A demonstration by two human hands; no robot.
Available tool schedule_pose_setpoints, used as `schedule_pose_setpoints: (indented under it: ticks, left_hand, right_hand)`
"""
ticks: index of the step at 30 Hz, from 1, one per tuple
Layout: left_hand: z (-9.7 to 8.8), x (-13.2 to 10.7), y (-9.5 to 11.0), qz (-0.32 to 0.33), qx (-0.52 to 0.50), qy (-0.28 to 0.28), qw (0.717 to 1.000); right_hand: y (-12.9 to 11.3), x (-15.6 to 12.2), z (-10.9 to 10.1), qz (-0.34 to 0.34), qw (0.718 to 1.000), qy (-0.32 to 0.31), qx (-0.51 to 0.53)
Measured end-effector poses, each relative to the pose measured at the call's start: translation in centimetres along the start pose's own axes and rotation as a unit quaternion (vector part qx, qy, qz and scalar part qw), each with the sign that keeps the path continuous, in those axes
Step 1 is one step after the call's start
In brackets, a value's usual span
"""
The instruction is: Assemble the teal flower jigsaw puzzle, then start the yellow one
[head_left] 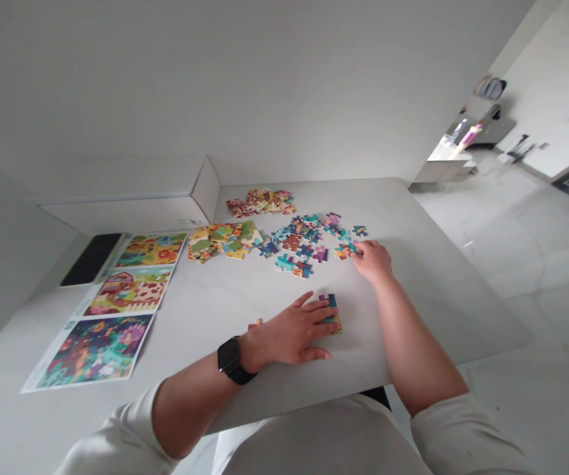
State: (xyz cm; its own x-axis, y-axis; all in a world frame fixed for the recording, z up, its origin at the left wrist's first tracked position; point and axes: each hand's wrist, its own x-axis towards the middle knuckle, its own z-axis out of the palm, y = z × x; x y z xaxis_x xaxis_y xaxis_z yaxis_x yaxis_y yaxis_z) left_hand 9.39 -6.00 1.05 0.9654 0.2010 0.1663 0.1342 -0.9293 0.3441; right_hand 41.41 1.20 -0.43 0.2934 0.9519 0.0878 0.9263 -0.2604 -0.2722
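My left hand [300,330], with a black watch on its wrist, lies flat with fingers spread. Its fingers rest over a few jigsaw puzzle pieces [331,302] in dark blue and yellow, which look joined in a narrow strip and are partly covered. At the right end of the loose pieces, my right hand [374,262] has its fingers drawn together on an orange and teal puzzle piece [344,251]. Blue, teal and purple pieces [292,241] lie scattered left of that hand. Another piece [255,324] shows partly behind my left wrist.
Yellow-green pieces [220,239] and a red-yellow heap [265,200] lie farther back. On the left, a sheet with three printed pictures [129,290] lies beside a black phone-like slab [91,259]. A white box [156,204] stands against the wall on the white table [205,376].
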Motion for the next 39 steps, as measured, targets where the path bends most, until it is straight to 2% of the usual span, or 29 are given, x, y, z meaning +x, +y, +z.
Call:
schedule_pose_setpoints:
  ticks: [4,7,10,14,19,22,25,29,33,39]
  left_hand:
    - [-0.7,0.1,0.5,0.003,-0.002,-0.006,1.000]
    - [-2.0,0.4,0.3,-0.007,-0.003,0.006,1.000]
    - [-4.3,0.3,-1.1,-0.038,0.005,0.027,0.999]
    - [-7.9,-0.8,-4.0,-0.122,0.020,0.080,0.989]
    - [-11.0,-3.0,-7.2,-0.194,0.056,0.124,0.972]
    - [-11.4,-4.1,-8.5,-0.221,0.077,0.124,0.964]
    - [-11.2,-4.6,-9.2,-0.248,0.098,0.113,0.957]
    - [-11.2,-4.6,-9.2,-0.252,0.103,0.095,0.957]
    - [-11.4,-4.5,-8.9,-0.252,0.104,0.089,0.958]
    - [-11.4,-4.4,-8.7,-0.264,0.111,0.078,0.955]
  right_hand:
    - [-0.1,-0.2,-0.2,0.004,1.000,0.012,0.000]
    - [-0.2,-0.3,-0.5,0.008,1.000,0.027,0.011]
    - [-0.4,-0.6,-0.8,0.008,0.997,0.064,0.042]
    - [-1.5,-0.5,-1.3,-0.012,0.984,0.117,0.136]
    - [-4.4,1.6,-3.7,-0.016,0.969,0.035,0.245]
    - [-6.4,3.8,-5.4,-0.047,0.979,0.020,0.197]
    - [-8.4,6.0,-5.6,-0.060,0.990,-0.016,0.129]
    - [-10.6,7.6,-3.4,-0.074,0.993,-0.069,0.054]
    - [-11.7,7.2,-0.9,-0.062,0.995,-0.082,0.008]
    - [-12.0,6.3,0.3,-0.061,0.994,-0.087,-0.011]
